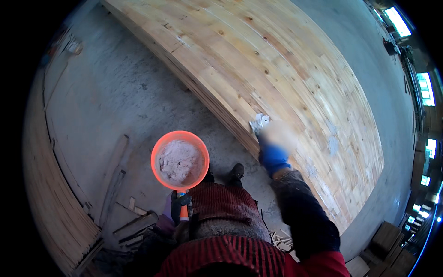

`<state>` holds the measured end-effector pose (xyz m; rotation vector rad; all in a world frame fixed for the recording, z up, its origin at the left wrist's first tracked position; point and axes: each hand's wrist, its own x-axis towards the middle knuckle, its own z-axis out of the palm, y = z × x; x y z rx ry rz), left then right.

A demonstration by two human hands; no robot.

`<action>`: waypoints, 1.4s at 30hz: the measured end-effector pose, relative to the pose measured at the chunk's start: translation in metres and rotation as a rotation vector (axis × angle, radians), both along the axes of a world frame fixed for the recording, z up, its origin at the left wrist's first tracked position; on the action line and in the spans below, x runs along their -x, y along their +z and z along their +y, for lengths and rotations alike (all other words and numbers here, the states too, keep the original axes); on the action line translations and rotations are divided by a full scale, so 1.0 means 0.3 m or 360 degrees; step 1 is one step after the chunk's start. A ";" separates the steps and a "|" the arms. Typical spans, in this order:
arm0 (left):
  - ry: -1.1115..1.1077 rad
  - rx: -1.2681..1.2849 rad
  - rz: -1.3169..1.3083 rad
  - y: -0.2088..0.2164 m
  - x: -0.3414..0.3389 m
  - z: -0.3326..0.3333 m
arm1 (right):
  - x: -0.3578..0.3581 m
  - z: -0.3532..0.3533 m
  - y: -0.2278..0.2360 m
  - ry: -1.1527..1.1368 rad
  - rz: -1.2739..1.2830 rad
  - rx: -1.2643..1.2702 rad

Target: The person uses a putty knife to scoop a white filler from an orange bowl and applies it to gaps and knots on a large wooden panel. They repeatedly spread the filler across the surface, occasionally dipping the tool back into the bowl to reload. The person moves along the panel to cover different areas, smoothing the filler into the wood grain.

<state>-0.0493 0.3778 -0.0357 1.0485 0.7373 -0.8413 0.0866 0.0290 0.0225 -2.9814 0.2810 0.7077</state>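
This looks like a woodworking workshop: a broad stack of wooden panels [277, 83], grey concrete floor [124, 87], scrap timber [112, 196] lying about.

Stacked wooden panels [277, 55] bear whitish smears [332, 144]; the grey floor [138, 106] carries timber strips [112, 196].

The left hand [181, 204], in a dark glove, sits close beside the left edge of the person's striped garment [226, 249], its fingers curled in a grip, with the left forearm [154, 242] bent close in along that side. The right forearm [307, 212], in a dark, dusty sleeve, reaches out from the garment's right side, ahead of it. The right hand [274, 157], blue-gloved, is partly blurred, its fingers unclear; a strip of wrist [280, 173] shows bare.
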 end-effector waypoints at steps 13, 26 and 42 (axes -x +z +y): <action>-0.0310 -0.0558 -0.0726 0.043 -0.130 -0.076 | 0.119 0.360 0.151 -0.0969 0.0884 -0.2443; -0.0339 -0.0325 -0.0721 0.117 -0.134 -0.159 | 0.196 0.383 0.077 -0.1678 0.0891 -0.2996; -0.0017 -0.0033 -0.0247 0.033 -0.029 -0.056 | 0.134 -0.092 -0.109 -0.1401 -0.0288 -0.1955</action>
